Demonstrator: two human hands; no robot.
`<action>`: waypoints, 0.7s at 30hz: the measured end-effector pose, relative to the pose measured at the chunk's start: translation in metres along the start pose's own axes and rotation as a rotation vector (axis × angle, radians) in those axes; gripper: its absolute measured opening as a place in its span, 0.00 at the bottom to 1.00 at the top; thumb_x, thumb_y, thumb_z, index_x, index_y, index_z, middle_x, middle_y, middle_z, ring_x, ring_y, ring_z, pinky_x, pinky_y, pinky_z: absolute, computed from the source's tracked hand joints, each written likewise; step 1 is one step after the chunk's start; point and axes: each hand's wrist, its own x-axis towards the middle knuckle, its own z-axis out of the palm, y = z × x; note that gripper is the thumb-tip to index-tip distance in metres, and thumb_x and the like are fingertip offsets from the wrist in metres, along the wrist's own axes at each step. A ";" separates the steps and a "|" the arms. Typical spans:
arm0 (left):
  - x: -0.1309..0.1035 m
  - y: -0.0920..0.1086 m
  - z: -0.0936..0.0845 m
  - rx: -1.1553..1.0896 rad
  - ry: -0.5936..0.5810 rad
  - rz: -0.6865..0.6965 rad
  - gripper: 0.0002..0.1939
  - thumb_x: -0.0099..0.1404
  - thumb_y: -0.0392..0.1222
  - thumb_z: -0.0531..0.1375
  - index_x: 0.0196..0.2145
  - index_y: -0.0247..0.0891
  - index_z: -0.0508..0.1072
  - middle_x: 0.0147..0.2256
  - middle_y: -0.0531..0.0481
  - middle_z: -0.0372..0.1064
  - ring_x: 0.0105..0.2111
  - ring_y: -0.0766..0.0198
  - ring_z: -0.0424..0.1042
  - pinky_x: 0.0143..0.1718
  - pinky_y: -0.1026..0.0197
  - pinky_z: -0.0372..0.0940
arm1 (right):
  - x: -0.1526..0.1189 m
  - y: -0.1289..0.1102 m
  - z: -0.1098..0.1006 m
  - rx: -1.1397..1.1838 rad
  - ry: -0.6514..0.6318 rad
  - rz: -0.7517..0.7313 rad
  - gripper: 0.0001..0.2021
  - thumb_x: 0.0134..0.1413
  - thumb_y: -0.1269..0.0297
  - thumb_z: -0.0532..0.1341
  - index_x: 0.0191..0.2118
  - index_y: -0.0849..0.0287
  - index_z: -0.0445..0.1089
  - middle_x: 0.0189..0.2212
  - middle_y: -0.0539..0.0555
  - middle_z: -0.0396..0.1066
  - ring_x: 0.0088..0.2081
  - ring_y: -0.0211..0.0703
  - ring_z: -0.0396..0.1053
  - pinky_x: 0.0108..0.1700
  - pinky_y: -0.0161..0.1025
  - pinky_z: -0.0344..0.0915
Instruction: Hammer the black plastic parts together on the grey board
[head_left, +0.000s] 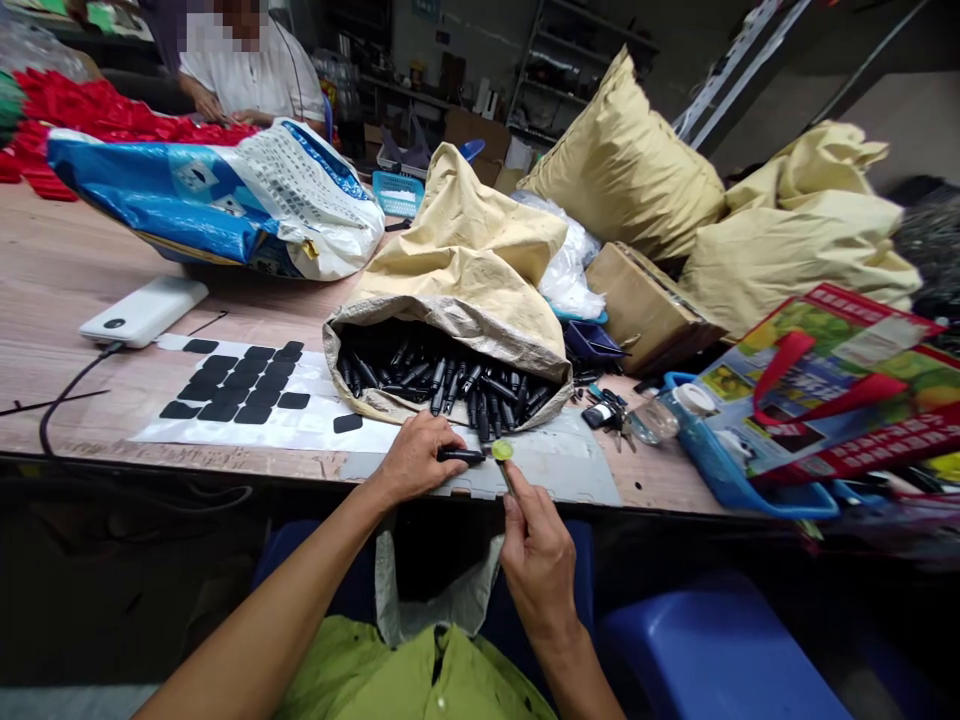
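My left hand (414,460) is closed around a short black pen-like tube (463,457) at the table's front edge. The tube's tip points right. In my right hand (538,545) is a thin stick-like tool with a round yellow-green piece (502,450) at its top, held close to the tube's tip. I cannot tell whether the two touch. Just behind my hands lies an open beige sack (450,265), its mouth facing me, with many similar black tubes (442,380) inside. A grey board (592,470) lies under my hands.
Left on the table are a white sheet with black rounded patches (247,380), a white power bank (144,310) and a blue-white bag (225,200). Rightward are keys (624,430), a blue basket (750,490) and a red shopping bag (840,390). A person (255,75) sits across the table.
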 end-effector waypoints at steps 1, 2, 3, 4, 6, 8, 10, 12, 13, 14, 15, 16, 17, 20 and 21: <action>0.000 0.000 0.000 -0.001 -0.004 -0.003 0.08 0.59 0.43 0.70 0.38 0.43 0.82 0.37 0.50 0.75 0.42 0.55 0.66 0.46 0.54 0.59 | 0.002 0.002 -0.004 0.000 0.044 0.013 0.21 0.70 0.67 0.52 0.65 0.55 0.68 0.46 0.57 0.76 0.45 0.44 0.74 0.51 0.38 0.69; 0.000 0.000 -0.001 -0.004 -0.007 -0.006 0.08 0.60 0.43 0.69 0.38 0.43 0.81 0.37 0.50 0.75 0.42 0.55 0.66 0.46 0.54 0.59 | 0.005 0.006 -0.009 -0.014 0.093 0.031 0.21 0.70 0.66 0.53 0.65 0.55 0.68 0.47 0.58 0.75 0.46 0.45 0.74 0.52 0.40 0.68; 0.000 -0.001 -0.001 -0.008 -0.012 -0.007 0.07 0.61 0.44 0.68 0.38 0.43 0.81 0.37 0.50 0.75 0.41 0.56 0.66 0.46 0.54 0.59 | 0.009 0.011 -0.015 -0.047 0.140 0.059 0.22 0.69 0.66 0.53 0.65 0.54 0.68 0.47 0.58 0.75 0.47 0.46 0.73 0.52 0.41 0.68; 0.000 -0.001 -0.001 -0.015 -0.018 -0.004 0.07 0.63 0.44 0.67 0.39 0.43 0.81 0.37 0.50 0.75 0.41 0.56 0.66 0.46 0.54 0.59 | 0.013 0.019 -0.022 -0.098 0.180 0.099 0.22 0.68 0.66 0.53 0.64 0.54 0.68 0.47 0.58 0.75 0.46 0.47 0.73 0.50 0.41 0.67; 0.001 -0.002 -0.001 -0.029 -0.033 0.011 0.08 0.68 0.47 0.62 0.39 0.43 0.80 0.38 0.50 0.76 0.41 0.57 0.66 0.47 0.53 0.58 | 0.021 0.038 -0.037 -0.242 0.233 0.207 0.23 0.65 0.67 0.54 0.63 0.52 0.70 0.45 0.57 0.74 0.43 0.48 0.72 0.43 0.41 0.67; 0.002 -0.003 -0.002 -0.023 -0.048 0.023 0.14 0.74 0.48 0.55 0.38 0.43 0.79 0.38 0.50 0.75 0.41 0.58 0.65 0.47 0.53 0.56 | 0.029 0.063 -0.048 -0.393 0.244 0.305 0.23 0.61 0.69 0.56 0.59 0.52 0.74 0.42 0.56 0.73 0.36 0.44 0.69 0.34 0.40 0.62; 0.002 -0.002 -0.002 0.013 -0.051 0.024 0.19 0.76 0.49 0.50 0.34 0.41 0.77 0.36 0.50 0.73 0.39 0.58 0.64 0.45 0.54 0.55 | 0.036 0.087 -0.052 -0.506 0.217 0.355 0.21 0.59 0.71 0.56 0.53 0.52 0.79 0.40 0.57 0.72 0.31 0.41 0.65 0.28 0.39 0.55; 0.002 -0.001 -0.002 0.053 -0.047 0.028 0.23 0.77 0.49 0.48 0.29 0.40 0.73 0.33 0.50 0.71 0.38 0.59 0.62 0.43 0.54 0.54 | 0.043 0.106 -0.050 -0.569 0.192 0.367 0.20 0.58 0.73 0.56 0.51 0.53 0.80 0.40 0.57 0.71 0.30 0.39 0.62 0.27 0.39 0.51; 0.002 0.000 -0.002 0.065 -0.046 0.032 0.24 0.77 0.49 0.48 0.28 0.39 0.72 0.32 0.51 0.70 0.37 0.59 0.62 0.42 0.54 0.54 | 0.046 0.113 -0.047 -0.588 0.184 0.365 0.21 0.58 0.74 0.56 0.51 0.53 0.80 0.40 0.57 0.71 0.30 0.40 0.61 0.28 0.39 0.51; 0.002 0.000 -0.003 0.070 -0.046 0.035 0.24 0.78 0.49 0.47 0.27 0.39 0.71 0.31 0.51 0.69 0.36 0.59 0.62 0.42 0.54 0.54 | 0.048 0.117 -0.044 -0.605 0.180 0.360 0.21 0.58 0.74 0.56 0.52 0.53 0.79 0.40 0.58 0.71 0.31 0.40 0.62 0.29 0.39 0.51; 0.002 0.000 -0.003 0.069 -0.048 0.037 0.24 0.78 0.48 0.47 0.27 0.39 0.70 0.31 0.51 0.69 0.36 0.59 0.61 0.42 0.54 0.54 | 0.051 0.119 -0.041 -0.623 0.179 0.354 0.21 0.58 0.75 0.56 0.52 0.53 0.79 0.41 0.59 0.71 0.33 0.42 0.62 0.30 0.39 0.52; 0.002 0.000 -0.003 0.068 -0.051 0.037 0.24 0.78 0.48 0.47 0.27 0.39 0.71 0.31 0.51 0.69 0.36 0.59 0.61 0.42 0.55 0.53 | 0.053 0.119 -0.038 -0.644 0.183 0.346 0.20 0.58 0.75 0.56 0.51 0.54 0.79 0.41 0.60 0.70 0.35 0.45 0.64 0.32 0.40 0.54; 0.002 0.000 -0.003 0.067 -0.054 0.037 0.24 0.78 0.48 0.47 0.28 0.39 0.71 0.31 0.51 0.69 0.36 0.59 0.61 0.42 0.55 0.53 | 0.055 0.117 -0.036 -0.663 0.192 0.338 0.19 0.58 0.75 0.57 0.50 0.55 0.79 0.42 0.61 0.71 0.38 0.48 0.64 0.35 0.42 0.56; 0.002 0.000 -0.002 0.073 -0.061 0.038 0.23 0.78 0.48 0.46 0.29 0.39 0.71 0.32 0.51 0.69 0.37 0.59 0.61 0.42 0.55 0.53 | 0.058 0.099 -0.032 -0.630 0.237 0.287 0.16 0.58 0.71 0.60 0.50 0.58 0.78 0.44 0.64 0.71 0.48 0.59 0.64 0.44 0.51 0.60; 0.002 0.000 -0.002 0.075 -0.062 0.037 0.23 0.78 0.48 0.46 0.29 0.39 0.71 0.32 0.51 0.70 0.37 0.59 0.61 0.42 0.54 0.53 | 0.057 0.090 -0.029 -0.553 0.234 0.246 0.16 0.59 0.69 0.60 0.51 0.59 0.78 0.44 0.64 0.72 0.49 0.59 0.64 0.46 0.52 0.61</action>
